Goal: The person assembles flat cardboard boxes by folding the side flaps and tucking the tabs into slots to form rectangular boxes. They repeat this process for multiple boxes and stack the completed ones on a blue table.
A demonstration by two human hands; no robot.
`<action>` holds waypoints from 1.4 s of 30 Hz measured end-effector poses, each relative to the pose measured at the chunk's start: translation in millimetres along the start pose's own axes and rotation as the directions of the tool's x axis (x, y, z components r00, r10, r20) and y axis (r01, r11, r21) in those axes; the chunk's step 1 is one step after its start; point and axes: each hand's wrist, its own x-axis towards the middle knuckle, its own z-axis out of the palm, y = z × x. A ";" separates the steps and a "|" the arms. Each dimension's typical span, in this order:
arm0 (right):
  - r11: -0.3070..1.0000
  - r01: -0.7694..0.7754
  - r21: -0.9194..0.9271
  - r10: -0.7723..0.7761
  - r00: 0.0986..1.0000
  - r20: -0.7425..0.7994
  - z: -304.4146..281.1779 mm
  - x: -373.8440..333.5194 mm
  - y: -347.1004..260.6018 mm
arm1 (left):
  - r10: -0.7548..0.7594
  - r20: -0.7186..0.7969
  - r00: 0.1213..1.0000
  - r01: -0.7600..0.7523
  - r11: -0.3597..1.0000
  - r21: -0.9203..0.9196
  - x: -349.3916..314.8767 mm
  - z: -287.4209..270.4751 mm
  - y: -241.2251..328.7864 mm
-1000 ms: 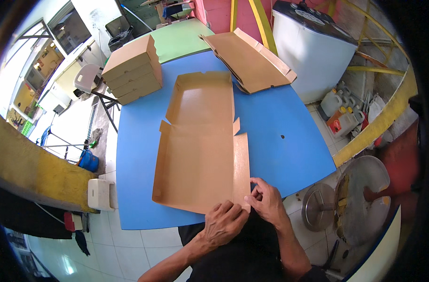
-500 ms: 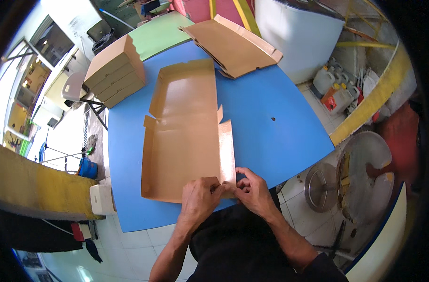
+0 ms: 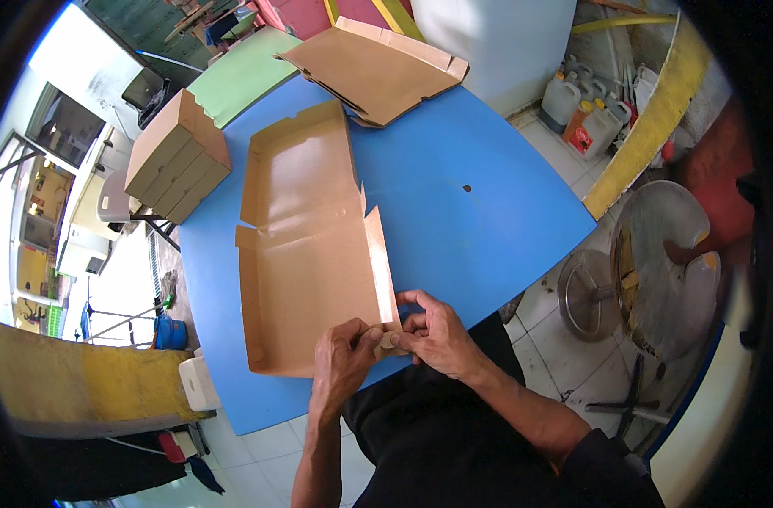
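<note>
A brown cardboard box (image 3: pixel 306 279) lies opened out on the blue table, its lid half stretching away from me and its left walls raised. At its near right corner, my left hand (image 3: pixel 341 354) pinches the cardboard between thumb and fingers. My right hand (image 3: pixel 437 336) grips the same corner from the right, thumb against the inside and fingers bent round the outer side. The small flap between the two thumbs is partly hidden by them. The right side wall leans outward a little and catches the light.
Several folded boxes (image 3: pixel 179 157) are stacked at the table's left edge. Flat cardboard blanks (image 3: pixel 382 68) lie at the far side, by a green table (image 3: pixel 247 74). The blue table top (image 3: pixel 479 229) has a small dark hole. A round stool (image 3: pixel 591 292) and plastic jugs (image 3: pixel 585 123) stand to the right.
The whole view has shifted and turned slightly. Both hands stay at the box's near right corner; my right hand's thumb has come further in over the corner, close to my left thumb.
</note>
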 end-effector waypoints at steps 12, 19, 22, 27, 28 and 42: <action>0.998 0.061 0.024 -0.058 0.993 -0.102 11.8 4.5 5.9 | -0.042 0.199 0.979 0.114 0.924 -0.365 -1.2 -16.8 5.0; 0.954 0.134 -0.268 -0.137 0.991 0.008 -8.3 11.2 -6.1 | -0.052 0.188 0.981 0.110 0.944 -0.312 -0.5 -17.3 3.0; 0.966 0.104 -0.236 -0.099 0.995 0.034 -7.3 14.1 -10.1 | 0.011 0.226 0.974 0.068 0.937 -0.342 0.5 -15.5 1.1; 0.980 0.104 -0.171 -0.095 0.994 0.058 -5.5 17.0 -13.7 | 0.073 0.250 0.965 -0.008 0.968 -0.251 3.4 -19.5 3.7; 0.986 0.061 -0.154 -0.051 0.997 0.064 -6.8 17.4 -13.3 | 0.035 0.252 0.967 0.017 0.979 -0.201 4.1 -19.2 5.5; 0.850 0.010 -0.526 0.118 0.971 0.210 -78.9 -22.8 -49.7 | -0.091 -0.516 0.852 0.072 0.996 -0.057 -20.5 -76.7 -34.9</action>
